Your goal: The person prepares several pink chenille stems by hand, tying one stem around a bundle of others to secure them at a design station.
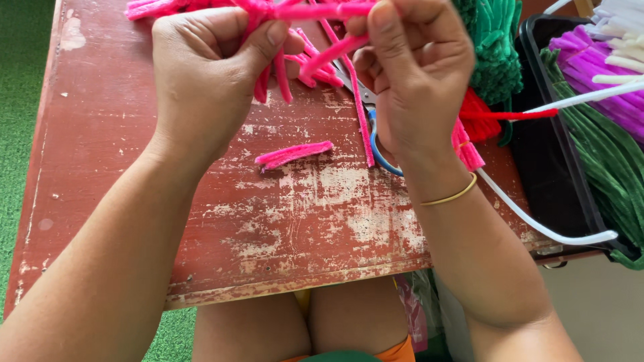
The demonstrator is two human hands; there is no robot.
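Note:
Both my hands hold a tangle of pink pipe cleaners (315, 57) above a worn red wooden table (221, 221). My left hand (204, 74) pinches the pink strands between thumb and fingers. My right hand (416, 74) grips the other end of the bundle, a thin gold bangle on its wrist. Loose ends hang down between the hands. A short folded pink piece (292, 154) lies on the table below them. Scissors with a blue handle (379, 151) lie partly hidden under my right hand.
A black tray (550, 167) at the right holds green (604, 161), purple (604, 67) and white pipe cleaners. A green bundle (496, 47) and red pieces (479, 117) lie by it. A long white pipe cleaner (537, 224) curves over the tray edge. Green turf lies left of the table.

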